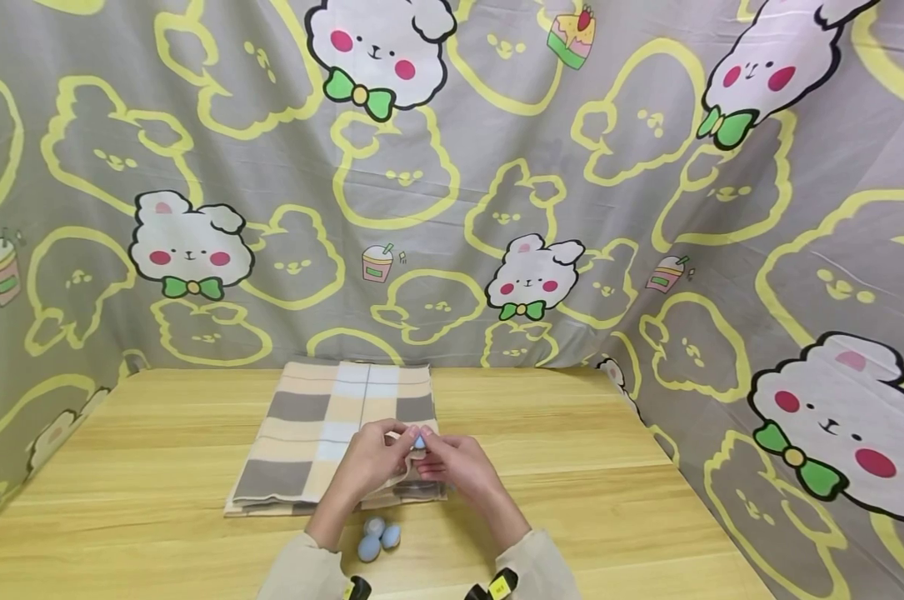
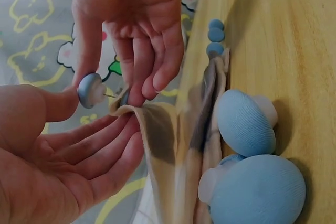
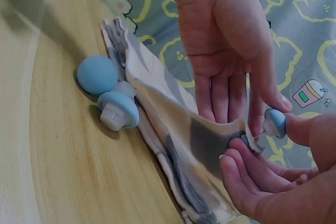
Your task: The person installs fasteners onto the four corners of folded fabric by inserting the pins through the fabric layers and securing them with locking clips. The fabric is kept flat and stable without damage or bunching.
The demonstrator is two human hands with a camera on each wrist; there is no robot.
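Observation:
A folded plaid blanket (image 1: 294,408) in beige, grey and white lies on the table. At its near right part, my left hand (image 1: 372,458) and right hand (image 1: 462,471) meet at a lifted corner (image 2: 160,129). Both thumbs press the blue cap of a mushroom-shaped quilt pin (image 2: 89,90) from outside. From its pale stem a thin needle (image 3: 259,134) reaches to the cloth. Fingers of both hands support the corner from the other side, where a second blue piece (image 3: 245,139) shows against the fabric. How deep the needle sits cannot be told.
Three more blue mushroom-shaped fasteners (image 1: 369,547) lie together on the wooden table (image 1: 159,533), in front of the blanket between my forearms. Small blue pieces (image 2: 215,35) show beyond the blanket in the left wrist view. Curtains (image 1: 422,167) with cartoon prints surround the table.

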